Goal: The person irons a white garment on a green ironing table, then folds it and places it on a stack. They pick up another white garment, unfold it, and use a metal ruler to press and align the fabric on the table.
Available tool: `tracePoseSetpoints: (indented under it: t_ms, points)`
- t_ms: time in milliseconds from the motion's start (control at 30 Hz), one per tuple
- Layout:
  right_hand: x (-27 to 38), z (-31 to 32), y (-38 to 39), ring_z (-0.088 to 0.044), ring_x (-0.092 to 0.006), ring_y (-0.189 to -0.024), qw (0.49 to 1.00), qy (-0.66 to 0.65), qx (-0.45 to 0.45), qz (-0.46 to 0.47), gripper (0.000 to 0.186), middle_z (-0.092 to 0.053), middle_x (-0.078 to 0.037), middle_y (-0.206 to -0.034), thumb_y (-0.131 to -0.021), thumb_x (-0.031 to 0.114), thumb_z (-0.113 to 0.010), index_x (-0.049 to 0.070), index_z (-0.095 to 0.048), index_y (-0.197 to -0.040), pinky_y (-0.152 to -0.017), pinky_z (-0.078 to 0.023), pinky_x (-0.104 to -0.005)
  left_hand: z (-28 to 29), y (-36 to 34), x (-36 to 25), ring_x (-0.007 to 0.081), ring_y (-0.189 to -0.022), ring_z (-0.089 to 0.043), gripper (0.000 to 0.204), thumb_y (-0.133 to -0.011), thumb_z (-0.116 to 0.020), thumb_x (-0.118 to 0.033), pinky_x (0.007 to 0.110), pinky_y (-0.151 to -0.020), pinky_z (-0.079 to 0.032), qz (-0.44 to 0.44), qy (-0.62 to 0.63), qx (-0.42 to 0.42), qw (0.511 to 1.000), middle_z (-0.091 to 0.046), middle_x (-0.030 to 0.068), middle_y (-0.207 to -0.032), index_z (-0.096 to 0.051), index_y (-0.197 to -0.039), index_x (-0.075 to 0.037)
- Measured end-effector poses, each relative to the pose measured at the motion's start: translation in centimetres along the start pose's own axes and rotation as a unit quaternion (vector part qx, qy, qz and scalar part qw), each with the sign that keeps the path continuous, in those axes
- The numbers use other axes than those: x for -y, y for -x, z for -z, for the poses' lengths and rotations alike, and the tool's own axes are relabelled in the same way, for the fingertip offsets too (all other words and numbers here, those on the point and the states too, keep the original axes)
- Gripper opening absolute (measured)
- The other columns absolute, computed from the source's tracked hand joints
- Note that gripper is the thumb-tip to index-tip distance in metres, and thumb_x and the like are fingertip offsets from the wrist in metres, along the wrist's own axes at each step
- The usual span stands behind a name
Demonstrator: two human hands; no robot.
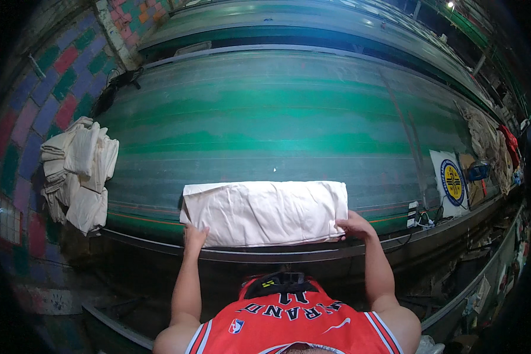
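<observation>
Head view: left of two wide fisheye cameras worn side by side. Looks from above near edge of green table [271, 118], facing down and forward across it. Close to table's near edge, wearer's red jersey [283, 324] showing on near side; far edge farther off. Frame reaches block wall [44, 88] left of table; table's edges bow.

Red jersey [277, 330]: dark lettering [285, 308] and a number [292, 297] — two small logos [236, 326] nearby.
White sheet [449, 210]: round blue-and-yellow emblem [452, 183] — small characters around its ring.
</observation>
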State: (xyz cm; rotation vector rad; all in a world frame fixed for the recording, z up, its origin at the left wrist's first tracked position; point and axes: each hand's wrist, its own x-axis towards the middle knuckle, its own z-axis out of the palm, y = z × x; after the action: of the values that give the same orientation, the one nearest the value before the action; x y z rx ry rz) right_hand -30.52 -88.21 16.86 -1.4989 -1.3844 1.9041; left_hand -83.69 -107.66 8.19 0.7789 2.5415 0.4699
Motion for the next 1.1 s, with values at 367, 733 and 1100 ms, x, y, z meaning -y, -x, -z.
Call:
tracePoseSetpoints:
  t_ms: [367, 733, 1100]
  points:
    - [11.3, 1.9, -6.6, -0.064, -0.031, -0.12, 0.939, -0.258, 0.081, 0.211, 0.042, -0.064, -0.02, -0.13, -0.1, 0.018, -0.059, -0.005, -0.056, -0.134, -0.107, -0.051, -0.046, 12.2, -9.7, -6.1, 0.0215, -0.099, -0.068, 0.017, -0.096, -0.066, -0.014, 0.038, -0.089, -0.056, -0.175, 0.636, 0.234, 0.714, -0.07, 0.0075, -0.108, -0.064, -0.109, -0.003]
    - [4.3, -2.4, -11.9, -0.061, -0.0394, -0.112, 0.848, 0.407, -0.201, 0.272, 0.08, -0.06, -0.023, -0.127, -0.084, 0.033, -0.08, 0.006, -0.044, -0.15, -0.099, -0.051, -0.0473, 4.1, -7.6, -14.2, 0.0226, -0.107, -0.064, 0.043, -0.093, -0.071, -0.014, 0.033, -0.097, -0.049, -0.315, 0.242, 0.043, 0.917, -0.068, 0.0131, -0.121, -0.059, -0.131, 0.002]
    - [6.3, -5.6, -7.2, -0.064, -0.0269, -0.088, 0.834, 0.476, 0.071, 0.272, 0.033, -0.062, -0.013, -0.089, -0.079, 0.009, -0.076, 0.007, -0.065, -0.11, -0.077, -0.052, -0.0409, 0.0, -4.2, -15.4, 0.0403, -0.15, -0.03, 0.1, -0.077, -0.081, -0.025, 0.061, -0.118, -0.03, -0.419, -0.108, 0.045, 0.9, -0.031, 0.0139, -0.164, -0.026, -0.161, -0.014]
